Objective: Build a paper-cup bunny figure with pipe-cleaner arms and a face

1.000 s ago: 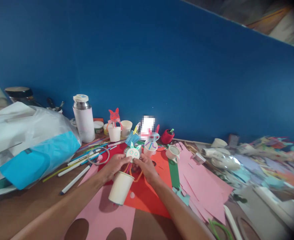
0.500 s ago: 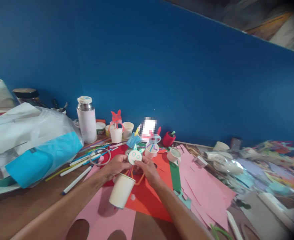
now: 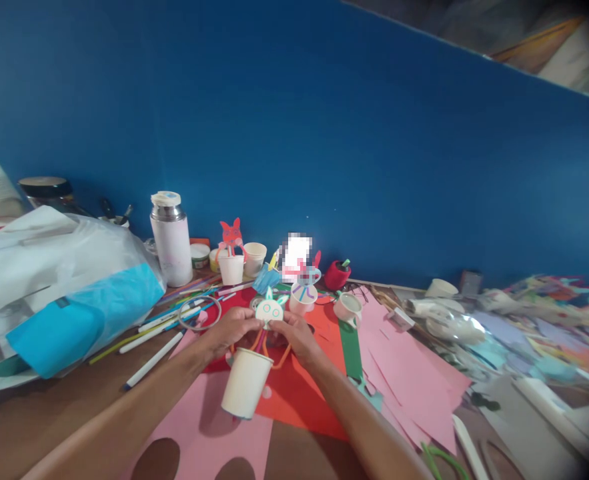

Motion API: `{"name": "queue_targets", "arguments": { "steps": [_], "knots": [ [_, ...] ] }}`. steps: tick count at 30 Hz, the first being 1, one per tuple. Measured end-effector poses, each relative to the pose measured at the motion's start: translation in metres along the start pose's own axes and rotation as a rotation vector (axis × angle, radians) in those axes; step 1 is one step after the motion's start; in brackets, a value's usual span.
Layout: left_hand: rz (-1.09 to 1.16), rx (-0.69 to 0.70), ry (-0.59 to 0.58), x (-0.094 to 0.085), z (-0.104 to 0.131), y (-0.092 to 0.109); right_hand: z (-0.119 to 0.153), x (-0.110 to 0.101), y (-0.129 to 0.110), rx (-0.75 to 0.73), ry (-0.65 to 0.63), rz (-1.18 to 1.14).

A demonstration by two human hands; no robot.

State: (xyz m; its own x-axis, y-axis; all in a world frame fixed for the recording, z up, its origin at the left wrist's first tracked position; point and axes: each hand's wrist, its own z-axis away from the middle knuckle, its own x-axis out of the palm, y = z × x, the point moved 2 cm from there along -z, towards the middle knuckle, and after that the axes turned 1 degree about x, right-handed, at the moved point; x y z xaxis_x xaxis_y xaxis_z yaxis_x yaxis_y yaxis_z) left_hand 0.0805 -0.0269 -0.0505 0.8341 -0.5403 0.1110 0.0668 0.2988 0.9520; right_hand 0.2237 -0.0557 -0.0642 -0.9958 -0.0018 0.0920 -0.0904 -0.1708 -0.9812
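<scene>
A round white paper face (image 3: pixel 269 311) with green-edged ears is pinched at its lower edge between my left hand (image 3: pixel 237 328) and my right hand (image 3: pixel 297 339). Both hands are closed on it, one at each side. Below the face, orange and dark pink stems run down to a white paper cup (image 3: pixel 247 385), which hangs tilted over pink paper (image 3: pixel 214 433) and red paper (image 3: pixel 299 400). Behind, a red paper animal face (image 3: pixel 231 233) stands above another white cup (image 3: pixel 231 270).
At the left are a plastic bag (image 3: pixel 99 247), markers (image 3: pixel 154 361) and a white flask (image 3: pixel 171 243). A red pot (image 3: pixel 337 275) and a mug (image 3: pixel 347 308) stand beyond my hands. Pink sheets (image 3: pixel 399 367) and paper scraps (image 3: pixel 539 353) lie to the right.
The cup has shifted slightly right and down. Both hands stay on the face, whose lower part is now more covered by my fingers.
</scene>
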Motion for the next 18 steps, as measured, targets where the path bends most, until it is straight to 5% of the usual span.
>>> {"name": "queue_targets", "arguments": {
  "steps": [18],
  "knots": [
    [-0.087,0.030,0.045,-0.003,-0.005,-0.010,0.001,0.003,0.002,0.013,-0.065,-0.032]
  ]
}}
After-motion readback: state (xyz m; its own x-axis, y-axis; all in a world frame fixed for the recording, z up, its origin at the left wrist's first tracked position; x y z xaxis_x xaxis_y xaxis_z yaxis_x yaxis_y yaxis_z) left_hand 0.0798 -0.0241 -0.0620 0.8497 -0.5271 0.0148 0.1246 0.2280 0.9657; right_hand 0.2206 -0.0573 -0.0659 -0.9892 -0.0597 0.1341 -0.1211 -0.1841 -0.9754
